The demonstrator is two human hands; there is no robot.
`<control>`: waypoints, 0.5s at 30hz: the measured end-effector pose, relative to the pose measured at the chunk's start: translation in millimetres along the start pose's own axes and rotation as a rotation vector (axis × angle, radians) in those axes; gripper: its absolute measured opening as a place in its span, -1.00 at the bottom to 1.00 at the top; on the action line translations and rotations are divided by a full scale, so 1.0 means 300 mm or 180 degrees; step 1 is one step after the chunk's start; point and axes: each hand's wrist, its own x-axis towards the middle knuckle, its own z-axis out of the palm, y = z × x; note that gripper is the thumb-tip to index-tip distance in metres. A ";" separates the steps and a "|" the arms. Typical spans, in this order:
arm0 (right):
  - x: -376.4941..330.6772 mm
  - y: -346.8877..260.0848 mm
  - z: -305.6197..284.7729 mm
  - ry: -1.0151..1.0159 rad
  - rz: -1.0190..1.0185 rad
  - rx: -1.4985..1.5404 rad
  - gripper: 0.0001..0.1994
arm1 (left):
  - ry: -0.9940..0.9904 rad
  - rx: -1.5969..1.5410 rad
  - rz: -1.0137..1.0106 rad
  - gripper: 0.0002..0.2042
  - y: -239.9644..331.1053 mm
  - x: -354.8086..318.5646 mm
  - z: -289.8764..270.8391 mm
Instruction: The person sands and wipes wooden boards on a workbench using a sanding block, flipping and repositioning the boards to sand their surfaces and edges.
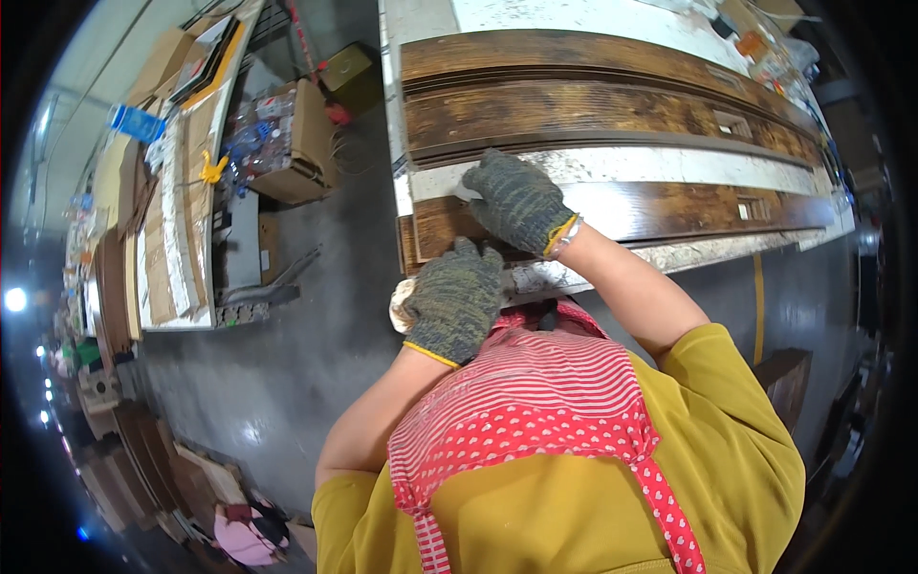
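Both my hands wear dark green-grey knit gloves with yellow cuffs. My left hand (454, 298) is at the near left corner of a brown wood-grain board (645, 209), its fingers closed. A crumpled cream cloth (401, 306) sticks out from under its thumb side. Over the same board, near its left end, my right hand (521, 203) is closed with the fingers bent down. A small whitish bit (467, 187) shows beside its fingers; what it holds is mostly hidden by the glove. The board has a rectangular cut-out (752, 209) toward its right end.
More dark wood-grain boards (574, 110) lie farther back on the white, stained worktable (622, 165). To the left stand an open carton (311, 143) of plastic bottles and a side table with cardboard (172, 249). Another person (251, 531) is at the lower left.
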 end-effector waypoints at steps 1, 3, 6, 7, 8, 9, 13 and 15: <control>-0.023 0.026 -0.036 -0.0200 0.0154 -0.0120 -0.80 | -0.0015 -0.0010 0.0081 -0.72 -0.003 0.000 0.000; -0.087 0.072 -0.100 -0.0267 0.0399 -0.0439 -0.80 | -0.0229 0.0173 -0.0055 -0.70 -0.016 0.002 -0.006; -0.204 0.185 -0.207 -0.0171 0.0899 -0.0711 -0.78 | -0.0417 0.0302 0.0062 -0.69 -0.011 0.016 -0.051; -0.238 0.214 -0.239 -0.0136 0.1058 -0.0872 -0.78 | -0.0519 0.0360 0.0168 -0.68 -0.018 0.026 -0.059; -0.256 0.225 -0.261 -0.0114 0.1176 -0.0973 -0.78 | -0.0322 0.0361 0.0317 -0.70 -0.033 0.018 -0.067; -0.261 0.228 -0.270 -0.0090 0.1237 -0.0990 -0.78 | -0.0327 0.0371 0.0383 -0.70 -0.050 0.031 -0.082; -0.156 0.120 -0.182 0.0386 0.0826 -0.0272 -0.83 | -0.0156 0.0530 0.0784 -0.73 -0.074 0.139 -0.109; -0.078 0.077 -0.066 0.0589 0.0310 -0.0198 -0.81 | -0.0463 0.0523 0.0894 -0.76 -0.067 0.195 -0.103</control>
